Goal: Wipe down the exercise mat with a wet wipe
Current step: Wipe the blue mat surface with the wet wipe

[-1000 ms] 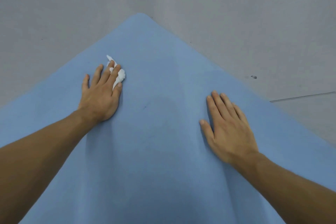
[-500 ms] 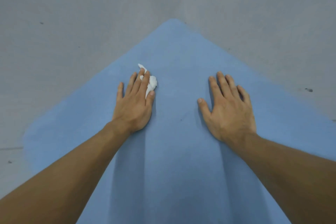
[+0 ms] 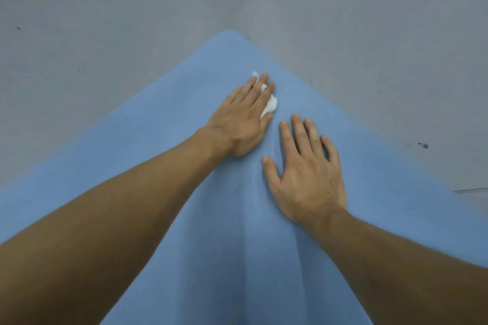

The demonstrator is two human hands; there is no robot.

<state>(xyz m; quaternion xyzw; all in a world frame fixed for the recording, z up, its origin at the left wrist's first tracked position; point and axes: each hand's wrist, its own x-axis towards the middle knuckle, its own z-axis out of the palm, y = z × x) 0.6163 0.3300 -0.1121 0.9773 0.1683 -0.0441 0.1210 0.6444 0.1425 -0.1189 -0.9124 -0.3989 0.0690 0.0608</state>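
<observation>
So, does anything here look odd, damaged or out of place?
Nothing serious. The wet wipe is bunched up under the left hand, not spread flat, and dark scuff marks dot the grey floor right of the blue mat.

left hand [image 3: 241, 116] slid wipe [image 3: 271, 106] toward right hand [image 3: 306, 174]

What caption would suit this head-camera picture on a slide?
Left hand presses a white wet wipe onto the blue exercise mat while the right hand rests flat beside it.

Most of the wet wipe [image 3: 272, 106] sits hidden under the left grip [image 3: 241, 119]; the mat [image 3: 383, 192] runs off the bottom edge.
</observation>
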